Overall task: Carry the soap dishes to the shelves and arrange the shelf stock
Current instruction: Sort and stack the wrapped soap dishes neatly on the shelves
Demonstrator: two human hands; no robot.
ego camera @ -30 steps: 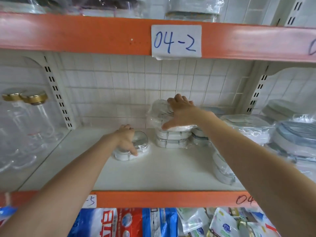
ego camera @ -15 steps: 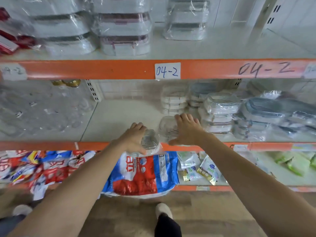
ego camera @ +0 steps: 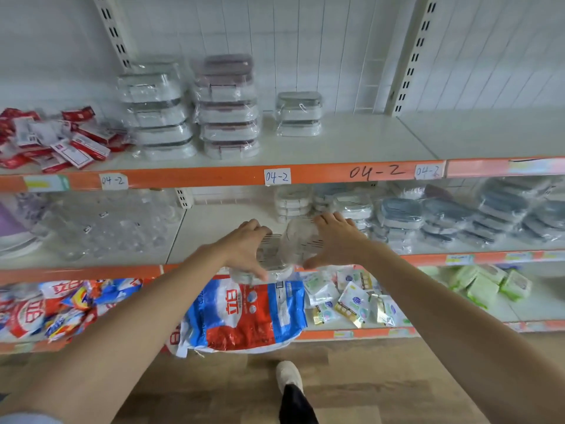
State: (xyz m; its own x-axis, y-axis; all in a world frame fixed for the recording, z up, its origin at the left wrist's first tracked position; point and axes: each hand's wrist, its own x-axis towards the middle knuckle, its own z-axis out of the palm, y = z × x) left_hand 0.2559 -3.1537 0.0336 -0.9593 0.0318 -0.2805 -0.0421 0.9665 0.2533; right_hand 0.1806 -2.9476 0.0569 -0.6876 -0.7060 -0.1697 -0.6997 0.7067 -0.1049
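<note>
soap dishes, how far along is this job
Done: a stack of wrapped soap dishes already sits at the back of the middle shelf. In hand: the left hand grips one wrapped dish and the right hand holds another, both off the shelf at its front edge. Left: setting these two down and tidying the loose grey-lidded packs to the right.

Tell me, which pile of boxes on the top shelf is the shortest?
The right-hand pile, standing alone. It is lower than the two tall piles to its left, the grey-lidded pile and the dark-red-lidded pile.
</note>
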